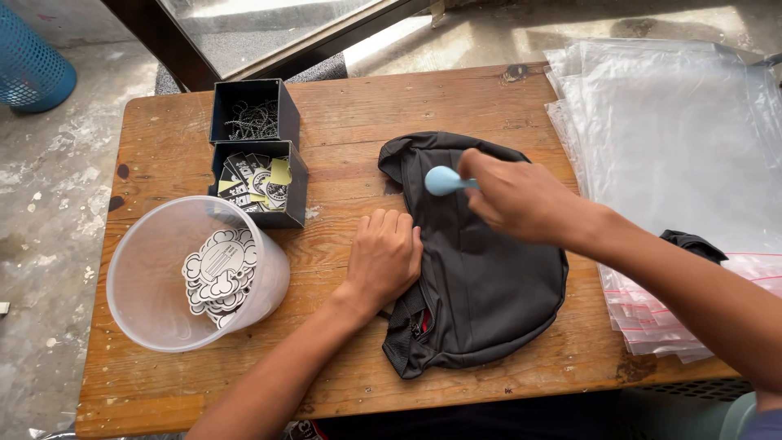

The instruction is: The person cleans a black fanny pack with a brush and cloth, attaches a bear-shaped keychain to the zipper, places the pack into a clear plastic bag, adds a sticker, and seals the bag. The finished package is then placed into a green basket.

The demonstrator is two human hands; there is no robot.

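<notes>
- Head view: a black bag [481, 269] lies flat on the wooden table [456, 98], a little right of the middle, its lower end close to the near edge
- The left hand [383, 259] rests palm down on the bag's left edge, fingers [389, 222] close together and laid flat, gripping nothing
- The right hand [517, 198] hovers over the upper part of the bag, fingers curled tight around a small light blue tool [444, 181] whose rounded end sticks out to the left
- Toward the far left corner stand two black boxes, touching: the far box [254, 110] holds small metal chains, the near box [265, 183] holds printed tags
- Near the left edge a clear plastic tub [191, 277] holds cloud-shaped white cards [220, 273]
- A stack of clear plastic bags [676, 163] covers the right edge of the table
</notes>
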